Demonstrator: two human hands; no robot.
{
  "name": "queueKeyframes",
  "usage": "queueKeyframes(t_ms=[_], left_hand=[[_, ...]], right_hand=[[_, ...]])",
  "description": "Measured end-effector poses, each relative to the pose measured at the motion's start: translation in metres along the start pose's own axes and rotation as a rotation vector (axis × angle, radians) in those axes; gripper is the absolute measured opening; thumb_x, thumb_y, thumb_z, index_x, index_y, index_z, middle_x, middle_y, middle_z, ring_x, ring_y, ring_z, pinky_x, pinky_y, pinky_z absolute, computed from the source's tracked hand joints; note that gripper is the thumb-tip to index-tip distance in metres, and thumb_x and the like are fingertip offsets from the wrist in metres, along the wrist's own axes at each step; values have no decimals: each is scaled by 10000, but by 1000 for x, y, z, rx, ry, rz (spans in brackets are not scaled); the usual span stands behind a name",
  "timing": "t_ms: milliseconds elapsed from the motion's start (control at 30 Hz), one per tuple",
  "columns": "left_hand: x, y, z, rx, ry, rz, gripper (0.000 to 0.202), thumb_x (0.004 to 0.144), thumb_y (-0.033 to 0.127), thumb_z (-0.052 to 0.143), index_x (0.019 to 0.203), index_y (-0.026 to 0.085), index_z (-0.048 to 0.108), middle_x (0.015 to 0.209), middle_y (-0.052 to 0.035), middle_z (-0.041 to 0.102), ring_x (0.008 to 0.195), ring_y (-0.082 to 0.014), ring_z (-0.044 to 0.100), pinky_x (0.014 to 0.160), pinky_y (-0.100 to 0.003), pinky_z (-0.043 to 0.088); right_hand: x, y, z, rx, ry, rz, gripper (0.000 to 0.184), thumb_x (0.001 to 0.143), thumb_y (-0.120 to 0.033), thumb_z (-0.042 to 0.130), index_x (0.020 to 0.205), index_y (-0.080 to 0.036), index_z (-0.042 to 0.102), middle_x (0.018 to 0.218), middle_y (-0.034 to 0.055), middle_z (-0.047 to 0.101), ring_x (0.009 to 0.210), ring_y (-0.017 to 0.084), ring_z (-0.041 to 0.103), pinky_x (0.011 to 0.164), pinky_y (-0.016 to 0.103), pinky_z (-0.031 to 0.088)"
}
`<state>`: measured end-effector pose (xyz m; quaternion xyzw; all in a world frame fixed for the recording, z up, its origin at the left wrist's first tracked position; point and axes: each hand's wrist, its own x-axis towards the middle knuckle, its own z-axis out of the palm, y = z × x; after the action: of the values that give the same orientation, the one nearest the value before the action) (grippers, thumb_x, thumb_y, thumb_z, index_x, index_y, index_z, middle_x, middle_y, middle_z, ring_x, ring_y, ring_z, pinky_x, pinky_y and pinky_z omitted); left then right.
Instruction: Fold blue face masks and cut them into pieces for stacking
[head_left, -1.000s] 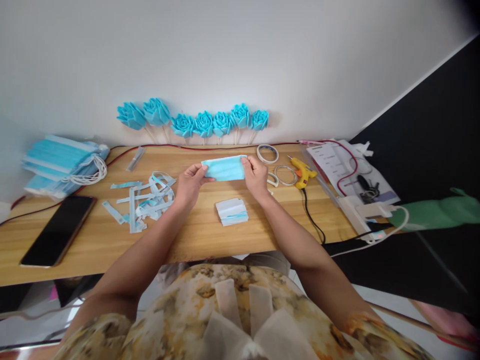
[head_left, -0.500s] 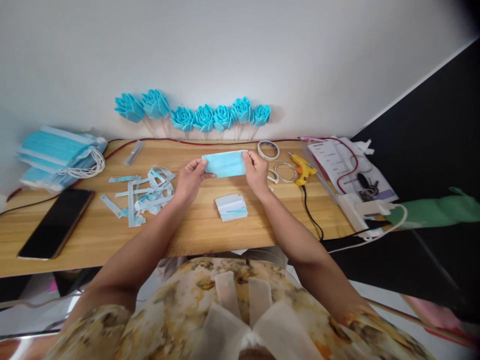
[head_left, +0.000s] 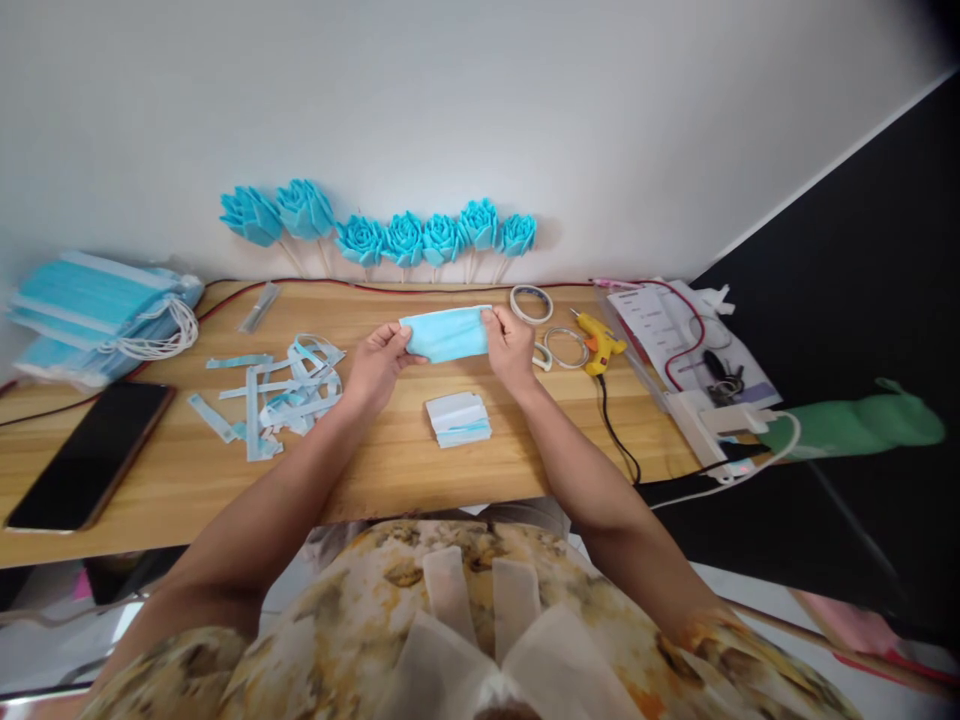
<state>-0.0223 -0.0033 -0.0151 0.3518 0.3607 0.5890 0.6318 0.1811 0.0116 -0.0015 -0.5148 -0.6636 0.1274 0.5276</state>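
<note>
Stretched between my two hands above the wooden table [head_left: 375, 470] is a flat light-blue piece of face mask fabric [head_left: 447, 335]. My left hand [head_left: 379, 365] pinches its left end between thumb and fingers. The right end is gripped by my right hand [head_left: 511, 345], thumb on top. Just below, a small stack of white and blue cut pieces [head_left: 457, 418] lies on the table. To the left of my left hand sits a loose pile of cut mask strips [head_left: 296, 390]. White-handled scissors [head_left: 541, 356] lie partly hidden behind my right hand.
Several blue fabric flowers [head_left: 405, 238] on sticks lean against the wall. At left are whole face masks [head_left: 90, 300] and a phone [head_left: 90, 455]. Rightward lie a tape roll [head_left: 531, 303], a wire coil [head_left: 566, 347], a yellow glue gun [head_left: 600, 345], papers [head_left: 660, 330] and a power strip [head_left: 709, 430].
The view has shifted slightly, so the table things appear a little further left. Both hands still hold the blue fabric piece, which is now tilted a bit more.
</note>
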Motion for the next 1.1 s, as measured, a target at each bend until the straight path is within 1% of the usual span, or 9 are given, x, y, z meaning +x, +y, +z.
queueKeyframes(t_ms=[133,267,400,467,567,667,800,900,1100], left_hand=[[4,-2,-5,122,14,21,435,636,510,893,726,172,636,692,19,598,623,-110,579,613,-248,557],[3,12,-8,503,126,363,281,812,407,770,1010,212,728,1007,-46,724,931,-185,655,895,-302,517],[-6,28,-1,830,-39,575,396,832,373,744,1201,231,717,1266,-91,707,1226,-280,599,1107,-404,392],[-8,29,4,914,-162,553,382,788,370,778,1142,232,743,1218,-95,730,1188,-306,615,1105,-443,385],[-10,24,9,945,-259,496,117,781,344,761,823,235,754,866,-44,746,910,-257,647,1117,-474,366],[-12,19,10,790,-188,419,195,789,360,752,661,224,694,674,1,655,718,-189,583,1042,-423,436],[-10,20,9,291,5,225,323,717,493,840,777,200,720,751,-3,693,676,-159,600,686,-288,491],[-7,22,8,42,31,161,407,627,506,905,787,198,693,718,15,698,693,-160,646,675,-274,507],[-2,25,8,-120,19,153,410,608,463,932,852,211,720,816,7,766,829,-181,716,797,-296,561]], right_hand=[[1,-2,-6,-62,-26,-78,540,988,-650,378,668,-225,464,570,-39,371,568,122,353,594,287,297],[-3,-3,-7,-151,-91,-231,494,1031,-550,390,745,-212,607,630,16,576,596,139,481,635,302,336],[-10,-8,-1,-208,-200,-349,476,1049,-498,395,865,-208,724,744,79,728,674,178,621,684,320,395],[-13,-12,2,-195,-265,-365,448,1047,-489,412,947,-217,754,837,94,774,752,198,677,733,325,442],[-17,-18,3,-127,-353,-327,405,1023,-520,465,1079,-242,754,985,93,796,881,215,716,827,334,492],[-18,-20,3,11,-359,-204,461,972,-588,534,1257,-257,680,965,63,776,869,208,708,852,337,516],[-17,-19,6,259,-392,-61,673,892,-650,614,1415,-233,540,1098,72,735,967,218,699,902,360,536],[-16,-18,12,230,-472,-80,608,846,-616,687,1295,-211,622,1180,100,735,1065,255,686,949,395,518],[-18,-12,22,-58,-443,-219,244,925,-408,639,806,-197,663,899,84,750,890,235,660,877,380,464]])
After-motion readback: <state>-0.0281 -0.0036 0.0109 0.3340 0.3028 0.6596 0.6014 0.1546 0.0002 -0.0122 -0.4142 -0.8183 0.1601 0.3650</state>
